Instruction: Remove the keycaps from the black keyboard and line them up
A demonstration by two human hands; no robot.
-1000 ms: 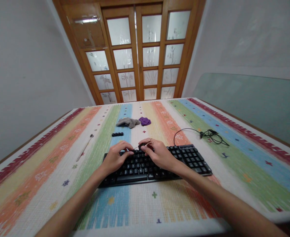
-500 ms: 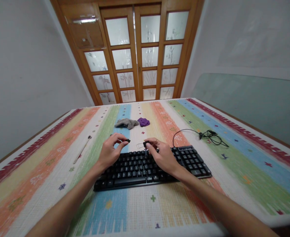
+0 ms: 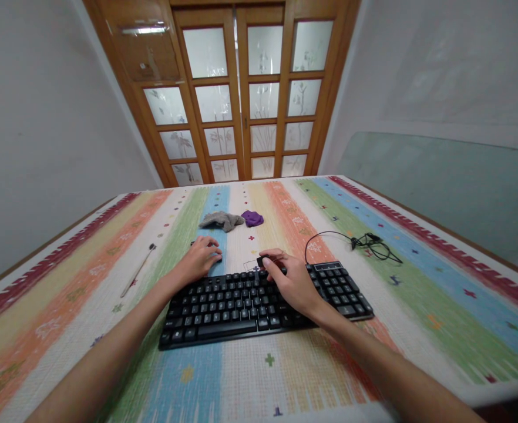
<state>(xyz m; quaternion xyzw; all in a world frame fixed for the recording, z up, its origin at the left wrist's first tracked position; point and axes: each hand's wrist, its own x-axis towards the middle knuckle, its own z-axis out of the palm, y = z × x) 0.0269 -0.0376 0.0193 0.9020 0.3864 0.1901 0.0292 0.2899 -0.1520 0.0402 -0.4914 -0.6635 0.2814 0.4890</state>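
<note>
A black keyboard (image 3: 241, 305) lies across the table in front of me. My left hand (image 3: 201, 258) is lowered to the cloth behind its upper left corner, fingers curled over a small black keycap (image 3: 217, 259) at the fingertips. My right hand (image 3: 288, 279) hovers over the upper right part of the keys. Its thumb and fingers pinch the black handle of a wire keycap puller (image 3: 260, 261), whose thin wire loop points left. Another small dark piece (image 3: 192, 242) shows partly behind my left hand.
A brush (image 3: 138, 270) with a dark tip lies left of the keyboard. Beyond it are a grey cloth (image 3: 221, 221) and a purple lump (image 3: 252, 218). The keyboard's bundled cable (image 3: 371, 242) lies at the right on the striped tablecloth (image 3: 417, 352).
My left hand has moved left and down to the cloth with the keycap. My right hand stays nearly in place with the puller. The view has shifted slightly.
</note>
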